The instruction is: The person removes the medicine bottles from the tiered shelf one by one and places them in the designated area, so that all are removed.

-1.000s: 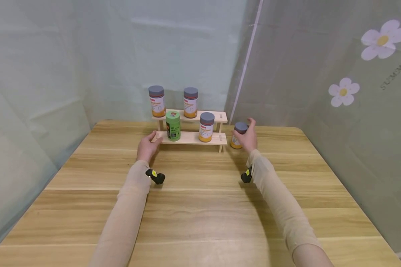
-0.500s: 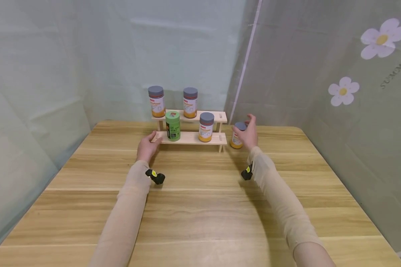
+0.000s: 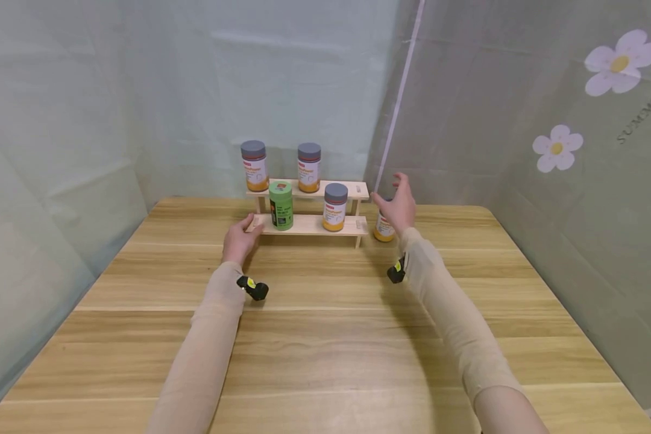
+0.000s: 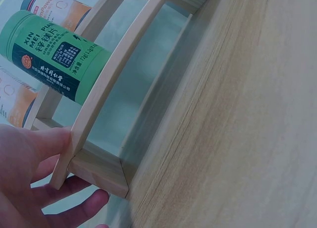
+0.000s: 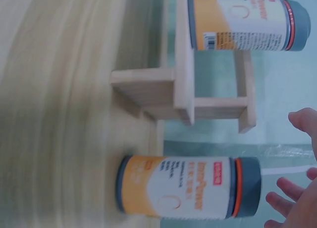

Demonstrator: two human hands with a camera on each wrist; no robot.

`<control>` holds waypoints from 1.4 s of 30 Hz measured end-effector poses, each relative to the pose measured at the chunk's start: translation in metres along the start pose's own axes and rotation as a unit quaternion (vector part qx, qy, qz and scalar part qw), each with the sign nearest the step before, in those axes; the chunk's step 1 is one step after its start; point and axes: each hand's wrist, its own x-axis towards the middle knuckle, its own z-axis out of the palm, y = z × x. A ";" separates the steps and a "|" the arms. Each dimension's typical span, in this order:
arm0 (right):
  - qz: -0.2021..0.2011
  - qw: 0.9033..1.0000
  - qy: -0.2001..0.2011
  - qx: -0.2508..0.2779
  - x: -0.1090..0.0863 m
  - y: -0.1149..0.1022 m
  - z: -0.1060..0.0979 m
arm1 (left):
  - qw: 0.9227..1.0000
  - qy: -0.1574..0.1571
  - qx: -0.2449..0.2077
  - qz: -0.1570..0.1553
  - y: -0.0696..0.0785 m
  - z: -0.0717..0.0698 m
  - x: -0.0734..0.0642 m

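Observation:
A two-tier wooden display rack (image 3: 306, 224) stands at the back of the table. My left hand (image 3: 240, 240) pinches the left end of its lower board, thumb above and fingers beneath, as the left wrist view shows. Near that hand, a green bottle (image 4: 54, 57) stands upright on the lower tier. Farther right on this tier is a grey-lidded supplement jar (image 3: 334, 208). Just right of the rack, another such jar (image 5: 188, 187) stands on the table. Over its lid my right hand (image 3: 400, 207) hovers with fingers spread, holding nothing; in the head view it partly covers that jar.
Two more grey-lidded jars, a left one (image 3: 255, 167) and a middle one (image 3: 309, 169), stand on the upper tier. The wood-grain table (image 3: 325, 337) ends at the back against a pale curtain (image 3: 304, 72). A flower-printed curtain (image 3: 591, 229) hangs on the right.
My right hand has come off the jar beside the rack, opening its fingers and rising above the lid. The jar stays in place. The left hand keeps its grip on the rack.

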 end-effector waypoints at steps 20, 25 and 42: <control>-0.045 0.997 -0.037 0.055 0.016 -0.059 0.022 | 1.000 0.012 -0.007 0.015 -0.002 0.001 0.003; -0.038 0.996 -0.047 0.070 0.014 -0.071 0.029 | 1.000 0.014 -0.005 0.017 -0.003 0.002 0.004; -0.046 0.995 -0.073 0.055 0.015 -0.094 0.046 | 1.000 0.006 -0.017 0.005 -0.001 0.001 -0.001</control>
